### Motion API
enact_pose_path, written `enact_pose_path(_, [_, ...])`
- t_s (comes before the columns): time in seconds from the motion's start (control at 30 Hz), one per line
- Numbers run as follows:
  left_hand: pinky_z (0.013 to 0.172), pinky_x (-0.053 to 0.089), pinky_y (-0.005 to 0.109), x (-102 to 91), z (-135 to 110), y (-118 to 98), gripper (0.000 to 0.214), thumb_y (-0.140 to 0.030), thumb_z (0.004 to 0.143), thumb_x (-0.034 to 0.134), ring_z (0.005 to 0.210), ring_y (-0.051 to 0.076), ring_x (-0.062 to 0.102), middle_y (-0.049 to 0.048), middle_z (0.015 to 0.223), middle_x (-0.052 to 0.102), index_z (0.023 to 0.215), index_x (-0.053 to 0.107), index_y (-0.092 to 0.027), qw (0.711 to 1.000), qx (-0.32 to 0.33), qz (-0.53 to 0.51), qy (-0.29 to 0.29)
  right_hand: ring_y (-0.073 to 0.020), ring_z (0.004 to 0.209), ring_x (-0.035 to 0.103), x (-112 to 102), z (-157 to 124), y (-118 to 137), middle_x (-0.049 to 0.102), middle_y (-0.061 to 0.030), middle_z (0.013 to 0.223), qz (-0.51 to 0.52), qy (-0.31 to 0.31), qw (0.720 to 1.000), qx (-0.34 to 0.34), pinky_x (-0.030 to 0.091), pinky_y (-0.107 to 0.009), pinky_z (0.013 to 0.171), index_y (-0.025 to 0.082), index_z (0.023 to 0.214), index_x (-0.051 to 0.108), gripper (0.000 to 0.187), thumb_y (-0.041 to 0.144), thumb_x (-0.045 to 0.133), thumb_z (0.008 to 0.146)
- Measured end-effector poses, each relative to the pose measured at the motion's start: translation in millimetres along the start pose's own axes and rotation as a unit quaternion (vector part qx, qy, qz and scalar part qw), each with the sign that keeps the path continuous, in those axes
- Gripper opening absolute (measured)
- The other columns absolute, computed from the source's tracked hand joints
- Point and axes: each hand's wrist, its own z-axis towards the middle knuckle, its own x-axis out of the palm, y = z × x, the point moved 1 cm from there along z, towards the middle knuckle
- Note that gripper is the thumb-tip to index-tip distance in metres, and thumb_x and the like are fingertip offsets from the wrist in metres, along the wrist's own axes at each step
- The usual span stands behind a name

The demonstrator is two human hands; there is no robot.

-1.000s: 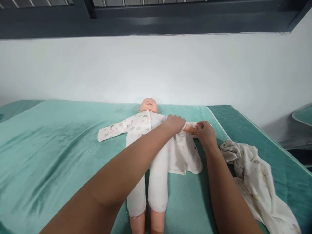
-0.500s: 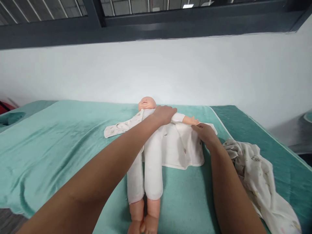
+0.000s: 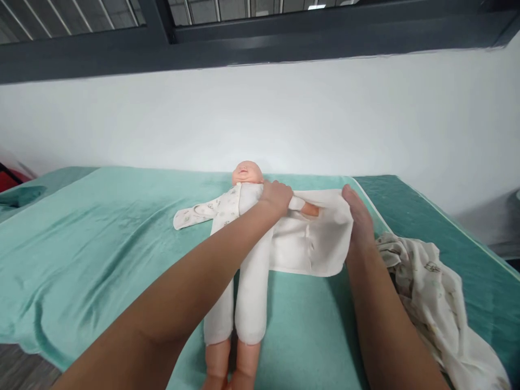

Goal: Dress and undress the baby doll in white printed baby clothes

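Note:
A baby doll [image 3: 254, 260] with a white cloth body lies on its back, head toward the wall. A white baby shirt with a small print covers the doll's arm on the picture's left, and its sleeve [image 3: 193, 215] is spread outward. The shirt's open side [image 3: 300, 252] spreads to the right of the doll. My left hand [image 3: 278, 196] is closed round the doll's upper arm near the shoulder. My right hand [image 3: 359, 219] grips the shirt's outer edge, its fingers partly behind the cloth. The doll's forearm [image 3: 311, 209] reaches into the fabric, which hides its hand.
A crumpled printed white cloth [image 3: 433, 292] lies by my right forearm. Green sheeting [image 3: 101, 244] with several folds covers the bed. Behind it rises a white wall [image 3: 260, 119] below a dark window frame [image 3: 304, 43]. Something red [image 3: 7, 181] shows at the far left.
My right hand has moved right and turned, lifting and stretching the shirt's edge. The doll's hand, visible before, is now hidden by cloth. My left hand stays at the upper arm.

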Motion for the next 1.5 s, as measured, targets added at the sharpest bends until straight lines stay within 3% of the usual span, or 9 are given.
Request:
enact_pose_path(0.13, [0.099, 0.044, 0.046, 6.0, 1.0, 3.1, 0.044, -0.016, 0.083, 0.062, 0.118, 0.032, 0.059, 0.0206, 0.128, 0.062, 0.127, 0.058, -0.012, 0.999, -0.019, -0.04, -0.026, -0.0255, 0.089, 0.067, 37.1, -22.7, 3.1, 0.069, -0.0027, 0.094, 0.104, 0.097, 0.988, 0.058, 0.056, -0.039, 0.074, 0.029, 0.098, 0.053, 0.033, 0.056, 0.065, 0.083])
enact_pose_path(0.3, [0.085, 0.048, 0.032, -8.2, -10.5, 40.2, 0.031, -0.022, 0.079, 0.063, 0.105, 0.024, 0.062, 0.0061, 0.114, 0.068, 0.109, 0.065, -0.023, 0.942, 0.2, -0.266, -0.046, -0.0181, 0.096, 0.064, 67.2, -41.2, -3.1, 0.064, -0.0017, 0.122, 0.107, 0.227, 0.968, 0.027, 0.054, -0.03, 0.08, 0.031, 0.117, 0.06, 0.046, 0.037, 0.079, 0.076])
enact_pose_path(0.47, [0.073, 0.045, 0.031, -14.6, -22.1, 76.3, 0.018, -0.009, 0.073, 0.049, 0.076, 0.019, 0.06, 0.0034, 0.08, 0.067, 0.076, 0.064, -0.019, 0.924, 0.067, -0.342, -0.155, -0.0121, 0.082, 0.057, 74.9, -53.6, -4.3, 0.059, -0.0021, 0.117, 0.069, 0.337, 0.939, -0.006, 0.051, -0.029, 0.075, 0.034, 0.133, 0.053, 0.055, 0.031, 0.075, 0.083])
enact_pose_path(0.63, [0.068, 0.042, 0.03, 0.6, -31.5, 90.5, 0.014, -0.006, 0.071, 0.046, 0.073, 0.016, 0.056, 0.0022, 0.083, 0.066, 0.068, 0.052, -0.019, 0.894, -0.014, -0.375, -0.246, -0.0167, 0.089, 0.056, 76.4, -64.4, 1.6, 0.061, -0.0025, 0.11, -0.1, 0.315, 0.936, -0.124, 0.05, -0.036, 0.084, 0.031, 0.142, 0.045, 0.061, 0.029, 0.072, 0.087])
enact_pose_path(0.83, [0.07, 0.042, 0.028, 6.0, -43.7, 93.3, 0.009, -0.02, 0.085, 0.054, 0.076, 0.015, 0.057, 0.0007, 0.083, 0.064, 0.077, 0.05, -0.021, 0.845, -0.127, -0.443, -0.272, -0.0247, 0.116, 0.052, 84.4, -75.9, 7.5, 0.063, -0.0034, 0.128, -0.281, 0.342, 0.852, -0.281, 0.043, -0.043, 0.103, 0.028, 0.13, 0.057, 0.045, 0.03, 0.072, 0.088])
enact_pose_path(0.97, [0.061, 0.033, 0.029, 5.2, -55.2, 89.5, 0.038, -0.043, 0.088, 0.059, 0.064, 0.014, 0.046, -0.0011, 0.065, 0.049, 0.062, 0.04, -0.022, 0.89, -0.117, -0.396, -0.195, -0.0254, 0.117, 0.052, 86.3, -80.3, 4.3, 0.062, -0.0054, 0.13, -0.309, 0.323, 0.839, -0.311, 0.043, -0.044, 0.104, 0.025, 0.13, 0.057, 0.043, 0.031, 0.071, 0.089])
enact_pose_path(1.13, [0.064, 0.033, 0.029, 5.9, -52.1, 86.7, 0.031, -0.029, 0.085, 0.061, 0.067, 0.015, 0.049, -0.0009, 0.069, 0.052, 0.065, 0.04, -0.021, 0.917, -0.1, -0.346, -0.171, -0.0266, 0.114, 0.053, 89.2, -83.4, -1.4, 0.06, -0.0088, 0.126, -0.312, 0.278, 0.843, -0.339, 0.046, -0.044, 0.099, 0.022, 0.127, 0.056, 0.043, 0.031, 0.072, 0.088])
enact_pose_path(1.3, [0.069, 0.038, 0.031, 9.5, -36.8, 90.5, 0.022, -0.023, 0.089, 0.055, 0.072, 0.019, 0.055, 0.0013, 0.074, 0.059, 0.072, 0.041, -0.023, 0.902, -0.179, -0.336, -0.204, -0.0271, 0.103, 0.057, 91.8, -86.9, -2.2, 0.063, -0.0101, 0.109, -0.34, 0.198, 0.844, -0.364, 0.048, -0.043, 0.089, 0.019, 0.114, 0.058, 0.028, 0.034, 0.067, 0.092])
enact_pose_path(1.5, [0.085, 0.046, 0.033, 21.6, -34.3, 92.4, 0.011, -0.016, 0.085, 0.057, 0.093, 0.02, 0.063, 0.0048, 0.099, 0.068, 0.089, 0.05, -0.022, 0.839, -0.179, -0.453, -0.243, -0.0251, 0.087, 0.058, 92.9, -89.6, -0.9, 0.064, -0.0079, 0.094, -0.425, 0.208, 0.806, -0.355, 0.047, -0.038, 0.074, 0.019, 0.095, 0.058, 0.027, 0.043, 0.069, 0.09])
